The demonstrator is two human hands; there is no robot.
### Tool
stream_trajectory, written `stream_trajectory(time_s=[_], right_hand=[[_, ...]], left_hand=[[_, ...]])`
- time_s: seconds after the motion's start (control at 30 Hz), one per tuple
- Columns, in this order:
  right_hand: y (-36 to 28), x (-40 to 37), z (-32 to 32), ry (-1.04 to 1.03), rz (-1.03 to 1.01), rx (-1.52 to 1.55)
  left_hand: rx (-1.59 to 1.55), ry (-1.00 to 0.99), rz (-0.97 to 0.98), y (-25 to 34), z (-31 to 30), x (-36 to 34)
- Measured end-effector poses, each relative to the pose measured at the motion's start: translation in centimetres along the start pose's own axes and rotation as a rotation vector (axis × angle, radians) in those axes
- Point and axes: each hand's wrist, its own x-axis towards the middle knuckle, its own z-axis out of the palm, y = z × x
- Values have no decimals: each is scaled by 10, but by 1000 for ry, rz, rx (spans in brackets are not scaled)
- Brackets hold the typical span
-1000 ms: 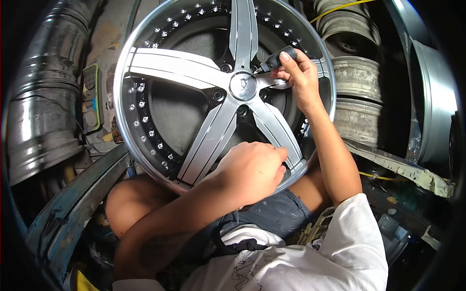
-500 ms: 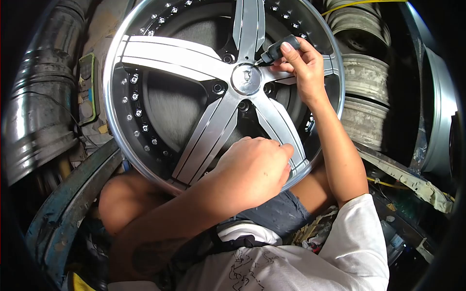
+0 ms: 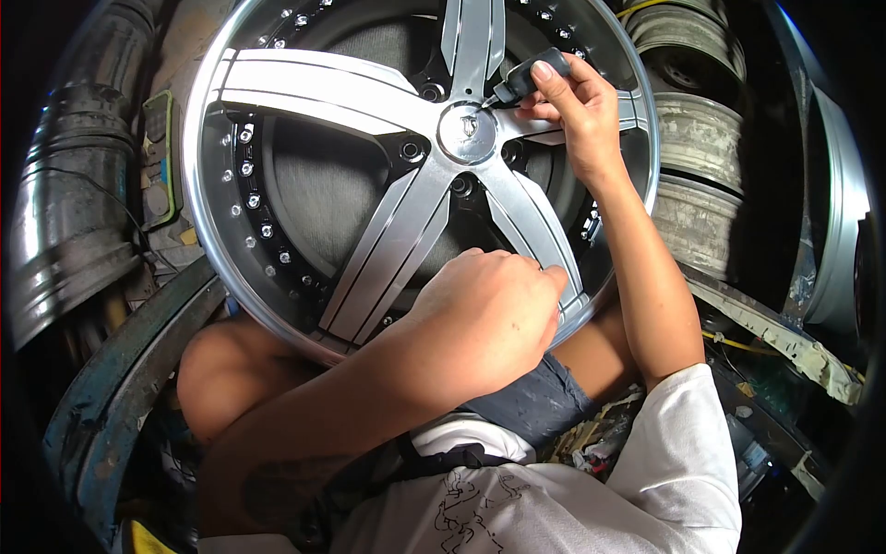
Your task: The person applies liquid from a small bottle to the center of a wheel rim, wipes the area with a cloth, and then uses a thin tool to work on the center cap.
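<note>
A large silver five-spoke alloy wheel [image 3: 406, 217] leans across my lap, with a round centre cap [image 3: 466, 132] bearing an emblem. My right hand [image 3: 583, 109] grips a small black squeeze bottle [image 3: 530, 78] between thumb and fingers. The bottle is tilted, and its thin tip meets the upper right edge of the cap or sits just above it. My left hand [image 3: 494, 319] is closed, back of the hand up, over the wheel's lower right spoke area. Its curled fingers hide whatever they may hold.
Several bare metal rims [image 3: 688, 138] are stacked at the right, and dark shiny cylindrical metal pieces [image 3: 78, 175] at the left. A blue-painted metal bar [image 3: 111, 369] runs by my left knee. Further right stands another silver rim [image 3: 835, 203]. A yellow hose [image 3: 734, 342] lies low at the right.
The wheel sits slightly higher and further left in view. My right hand and the bottle have shifted up a little with it; my left hand stays closed in nearly the same place.
</note>
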Motion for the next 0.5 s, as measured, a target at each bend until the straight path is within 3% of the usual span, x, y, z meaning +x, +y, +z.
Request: stream_trajectory(time_s=[0.5], right_hand=[[1, 0, -1, -16, 3, 0]], left_hand=[[3, 9, 3, 0, -2, -2]])
